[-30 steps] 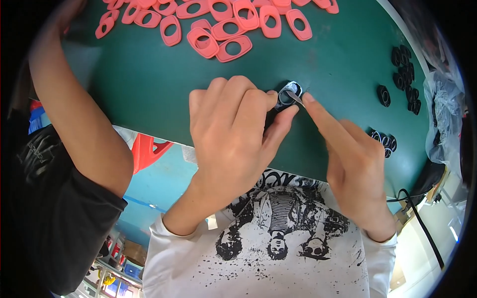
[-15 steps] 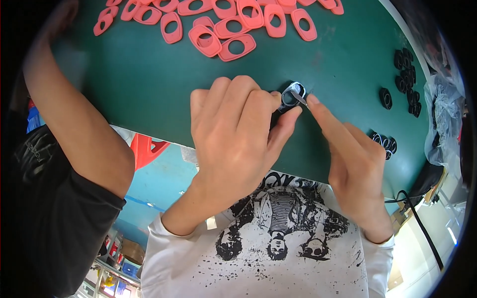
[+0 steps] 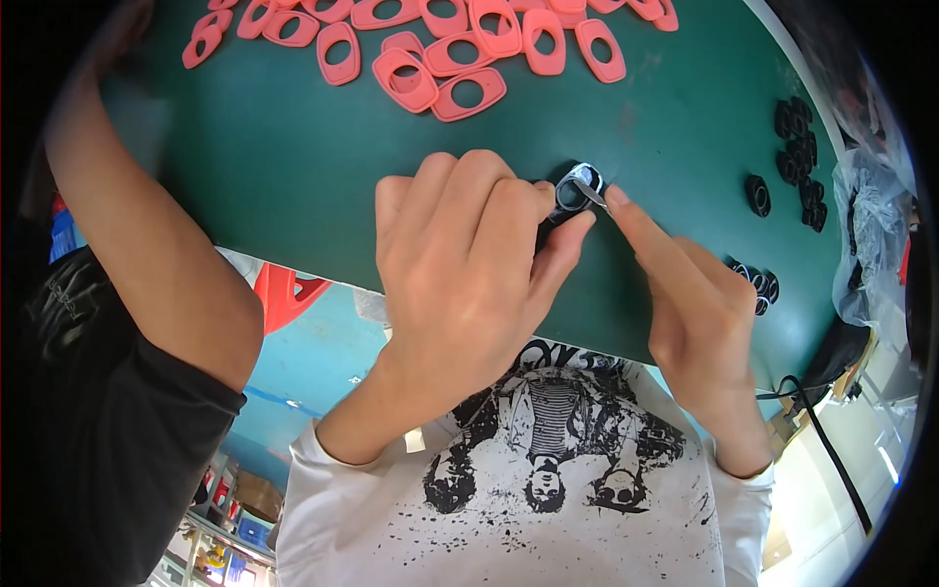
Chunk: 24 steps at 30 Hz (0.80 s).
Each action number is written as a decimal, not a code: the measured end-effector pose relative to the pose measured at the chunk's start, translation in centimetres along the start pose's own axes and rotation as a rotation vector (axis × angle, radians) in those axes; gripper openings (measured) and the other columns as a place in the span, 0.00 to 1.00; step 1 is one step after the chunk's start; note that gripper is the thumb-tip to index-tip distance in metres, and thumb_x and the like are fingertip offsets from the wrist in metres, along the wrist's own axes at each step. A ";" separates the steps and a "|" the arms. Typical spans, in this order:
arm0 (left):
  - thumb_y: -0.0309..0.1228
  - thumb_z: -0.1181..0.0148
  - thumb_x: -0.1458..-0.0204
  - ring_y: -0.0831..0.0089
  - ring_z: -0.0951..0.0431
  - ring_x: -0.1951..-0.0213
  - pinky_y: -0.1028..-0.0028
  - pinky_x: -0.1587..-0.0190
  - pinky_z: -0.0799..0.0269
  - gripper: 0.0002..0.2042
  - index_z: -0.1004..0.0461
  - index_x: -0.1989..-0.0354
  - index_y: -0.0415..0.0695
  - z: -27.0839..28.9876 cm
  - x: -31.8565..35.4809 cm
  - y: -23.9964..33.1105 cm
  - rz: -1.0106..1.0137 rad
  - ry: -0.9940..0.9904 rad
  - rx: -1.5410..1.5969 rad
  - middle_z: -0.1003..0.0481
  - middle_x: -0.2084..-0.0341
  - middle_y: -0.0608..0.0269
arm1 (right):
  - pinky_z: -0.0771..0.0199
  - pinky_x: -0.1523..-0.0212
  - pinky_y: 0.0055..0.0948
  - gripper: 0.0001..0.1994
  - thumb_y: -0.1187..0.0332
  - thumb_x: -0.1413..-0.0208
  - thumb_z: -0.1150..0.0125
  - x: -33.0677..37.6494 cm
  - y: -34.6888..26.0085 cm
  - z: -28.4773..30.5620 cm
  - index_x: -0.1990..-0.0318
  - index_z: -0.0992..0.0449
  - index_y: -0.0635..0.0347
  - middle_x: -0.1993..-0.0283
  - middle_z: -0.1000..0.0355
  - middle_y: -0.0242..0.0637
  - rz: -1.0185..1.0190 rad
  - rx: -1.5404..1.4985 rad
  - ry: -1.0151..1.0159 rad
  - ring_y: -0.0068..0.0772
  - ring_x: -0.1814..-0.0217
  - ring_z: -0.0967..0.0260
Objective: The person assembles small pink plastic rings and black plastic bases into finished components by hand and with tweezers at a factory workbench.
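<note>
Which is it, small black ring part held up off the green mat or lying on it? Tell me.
Held up. The small black ring part sits pinched in the left hand; the right hand touches its rim.

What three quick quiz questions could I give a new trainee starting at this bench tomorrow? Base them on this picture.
1. True or false: the left hand holds a small black ring part.
2. What colour is the table?
3. The pink oval frames lie: A) near the person's chest, B) at the far side of the table, C) in a bag.

Key: 1 true; 2 green; 3 B. The right hand touches the same part with a fingertip.
</note>
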State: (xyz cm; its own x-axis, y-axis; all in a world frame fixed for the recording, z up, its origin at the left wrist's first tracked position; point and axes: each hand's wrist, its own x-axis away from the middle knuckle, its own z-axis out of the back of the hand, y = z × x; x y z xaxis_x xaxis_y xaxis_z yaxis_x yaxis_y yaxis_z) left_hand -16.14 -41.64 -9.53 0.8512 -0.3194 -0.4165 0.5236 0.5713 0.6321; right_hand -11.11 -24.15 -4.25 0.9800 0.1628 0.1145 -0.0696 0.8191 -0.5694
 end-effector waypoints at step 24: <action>0.26 0.24 0.66 0.72 0.34 0.77 0.72 0.70 0.47 0.15 0.27 0.73 0.44 -0.3 0.3 -0.3 -0.023 0.041 0.004 0.32 0.80 0.69 | 0.40 0.84 0.33 0.36 0.87 0.63 0.46 0.2 0.5 -0.5 0.39 0.28 0.54 0.81 0.49 0.33 0.084 0.086 0.038 0.29 0.85 0.49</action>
State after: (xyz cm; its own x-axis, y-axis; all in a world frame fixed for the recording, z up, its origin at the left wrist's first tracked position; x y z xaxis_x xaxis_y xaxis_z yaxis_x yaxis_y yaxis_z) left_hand -16.04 -41.68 -10.01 0.8371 -0.3009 -0.4569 0.5428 0.5610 0.6250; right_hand -10.80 -23.98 -4.95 0.9763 0.2131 0.0375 -0.1658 0.8478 -0.5037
